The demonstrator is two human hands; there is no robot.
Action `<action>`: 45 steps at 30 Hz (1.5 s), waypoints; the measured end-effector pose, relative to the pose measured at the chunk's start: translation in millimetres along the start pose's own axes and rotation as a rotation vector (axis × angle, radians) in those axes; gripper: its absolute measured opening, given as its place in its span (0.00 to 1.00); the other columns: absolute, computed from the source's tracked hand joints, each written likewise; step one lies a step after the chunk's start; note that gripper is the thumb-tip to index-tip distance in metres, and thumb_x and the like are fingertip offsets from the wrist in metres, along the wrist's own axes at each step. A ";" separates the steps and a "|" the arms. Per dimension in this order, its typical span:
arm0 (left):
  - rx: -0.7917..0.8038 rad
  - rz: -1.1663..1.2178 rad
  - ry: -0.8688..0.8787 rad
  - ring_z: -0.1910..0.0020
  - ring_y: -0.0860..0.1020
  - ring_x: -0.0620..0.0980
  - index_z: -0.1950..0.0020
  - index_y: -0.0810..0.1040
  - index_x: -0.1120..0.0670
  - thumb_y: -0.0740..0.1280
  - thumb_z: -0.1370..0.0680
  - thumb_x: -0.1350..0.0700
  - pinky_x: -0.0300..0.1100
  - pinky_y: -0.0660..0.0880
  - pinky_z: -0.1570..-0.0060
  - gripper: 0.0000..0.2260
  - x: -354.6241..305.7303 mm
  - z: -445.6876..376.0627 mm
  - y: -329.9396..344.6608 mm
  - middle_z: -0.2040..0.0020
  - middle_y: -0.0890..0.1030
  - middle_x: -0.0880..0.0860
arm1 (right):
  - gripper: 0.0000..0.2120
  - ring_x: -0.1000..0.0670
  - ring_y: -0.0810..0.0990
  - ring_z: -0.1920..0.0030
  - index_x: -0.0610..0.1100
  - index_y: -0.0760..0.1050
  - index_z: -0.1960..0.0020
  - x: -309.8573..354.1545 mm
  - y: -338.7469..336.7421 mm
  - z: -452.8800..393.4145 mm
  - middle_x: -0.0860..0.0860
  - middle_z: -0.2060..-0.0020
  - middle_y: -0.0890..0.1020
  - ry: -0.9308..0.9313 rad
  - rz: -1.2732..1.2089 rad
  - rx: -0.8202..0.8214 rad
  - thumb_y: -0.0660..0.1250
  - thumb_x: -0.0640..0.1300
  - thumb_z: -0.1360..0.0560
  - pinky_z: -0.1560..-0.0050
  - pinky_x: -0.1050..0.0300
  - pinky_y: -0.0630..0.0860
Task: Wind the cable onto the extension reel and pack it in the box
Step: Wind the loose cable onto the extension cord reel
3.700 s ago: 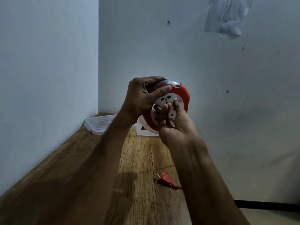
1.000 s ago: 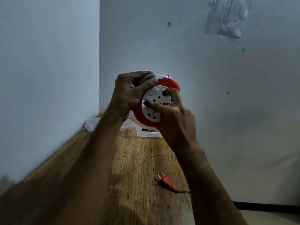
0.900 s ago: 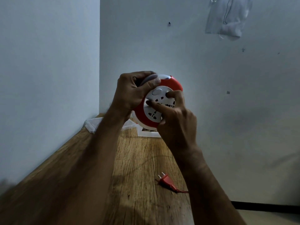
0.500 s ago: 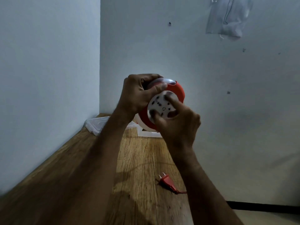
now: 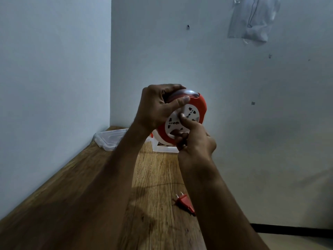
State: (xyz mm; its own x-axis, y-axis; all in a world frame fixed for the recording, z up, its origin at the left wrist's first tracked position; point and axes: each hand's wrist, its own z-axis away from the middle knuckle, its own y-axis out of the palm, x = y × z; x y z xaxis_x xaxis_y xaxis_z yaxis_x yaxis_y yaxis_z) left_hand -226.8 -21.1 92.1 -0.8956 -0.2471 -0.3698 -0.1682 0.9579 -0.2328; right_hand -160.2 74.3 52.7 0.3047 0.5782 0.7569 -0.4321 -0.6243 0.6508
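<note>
I hold a round red extension reel (image 5: 201,107) with a white socket face in the air above the wooden table. My left hand (image 5: 158,107) grips its upper left rim and handle. My right hand (image 5: 194,139) has its fingers pressed on the white centre disc (image 5: 189,114) from below. The red plug (image 5: 184,201) lies on the table by my right forearm, its red cable running off behind the arm. The clear plastic box (image 5: 164,148) stands at the far end of the table, mostly hidden behind the reel and my hands.
A clear plastic lid (image 5: 110,139) lies in the far left corner of the wooden table (image 5: 153,177). Walls close in at the left and right. A plastic bag (image 5: 252,20) hangs on the right wall.
My right hand has swung from the top of the white disc down to its lower edge, turning the disc. The plug has stayed almost where it was on the table.
</note>
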 end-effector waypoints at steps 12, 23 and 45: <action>0.006 0.069 0.041 0.45 0.84 0.48 0.36 0.81 0.60 0.72 0.22 0.53 0.38 0.82 0.46 0.17 -5.6 2.2 15.9 0.42 0.85 0.56 | 0.21 0.54 0.76 0.77 0.37 0.70 0.33 34.0 -7.3 8.1 0.33 0.45 0.81 0.455 -0.548 0.123 0.71 0.40 0.24 0.79 0.64 0.75; -0.091 0.281 -0.187 0.48 0.85 0.46 0.39 0.82 0.54 0.71 0.21 0.54 0.41 0.83 0.48 0.12 2.6 -2.3 -5.0 0.45 0.86 0.50 | 0.10 0.51 0.86 0.60 0.40 0.79 0.46 41.2 1.4 9.6 0.46 0.54 0.86 -0.925 0.684 0.277 0.72 0.44 0.23 0.63 0.56 0.83; 0.096 0.101 -0.121 0.48 0.85 0.44 0.38 0.82 0.57 0.73 0.23 0.53 0.39 0.83 0.49 0.15 6.9 -0.9 -25.4 0.44 0.85 0.51 | 0.22 0.38 0.86 0.58 0.49 0.78 0.32 -26.2 -26.3 -22.4 0.34 0.39 0.79 -1.563 1.489 0.096 0.75 0.47 0.25 0.62 0.47 0.85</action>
State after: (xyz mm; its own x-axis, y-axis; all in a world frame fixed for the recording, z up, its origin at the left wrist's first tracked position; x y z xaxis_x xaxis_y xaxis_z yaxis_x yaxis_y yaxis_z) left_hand -229.0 -47.0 96.2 -0.8489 -0.1713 -0.4999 -0.0344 0.9619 -0.2712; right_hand -175.8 87.3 14.4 0.1559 -0.9869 -0.0403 -0.9284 -0.1325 -0.3471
